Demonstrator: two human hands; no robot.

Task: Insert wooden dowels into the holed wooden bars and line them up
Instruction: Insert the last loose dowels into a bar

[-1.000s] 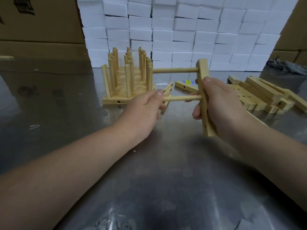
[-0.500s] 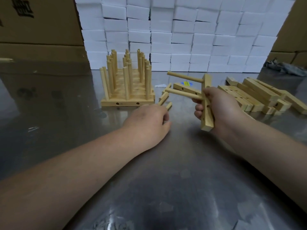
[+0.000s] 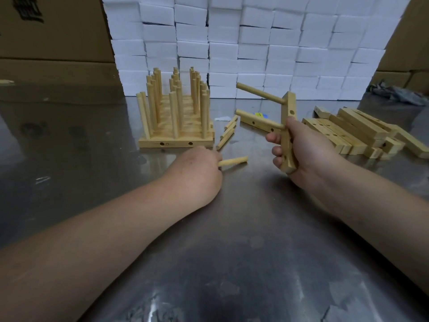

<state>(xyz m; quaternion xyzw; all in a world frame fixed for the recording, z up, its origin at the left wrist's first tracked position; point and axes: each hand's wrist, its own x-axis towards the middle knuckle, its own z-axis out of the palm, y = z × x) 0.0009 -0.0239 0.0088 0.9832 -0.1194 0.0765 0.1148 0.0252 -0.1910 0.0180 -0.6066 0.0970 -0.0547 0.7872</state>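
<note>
My right hand [image 3: 306, 154] grips a holed wooden bar [image 3: 288, 117] held nearly upright above the metal table. Two dowels stick out of the bar to the left, the upper dowel [image 3: 260, 93] and the lower dowel [image 3: 257, 119]. My left hand [image 3: 197, 173] rests low on the table and pinches one end of a loose dowel [image 3: 233, 161] that lies flat. Several more loose dowels [image 3: 226, 133] lie just beyond it. Behind my left hand stands a row of finished bars [image 3: 175, 143] with many upright dowels.
A pile of holed bars [image 3: 352, 133] lies at the right on the steel table [image 3: 232, 252]. One holed bar [image 3: 257, 125] lies behind the held one. A wall of white boxes [image 3: 255, 47] and brown cartons [image 3: 53, 31] closes the back.
My left hand let go of the lower dowel in the bar, dropped to the table and took hold of a loose dowel. My right hand lowered and tilted the bar.
</note>
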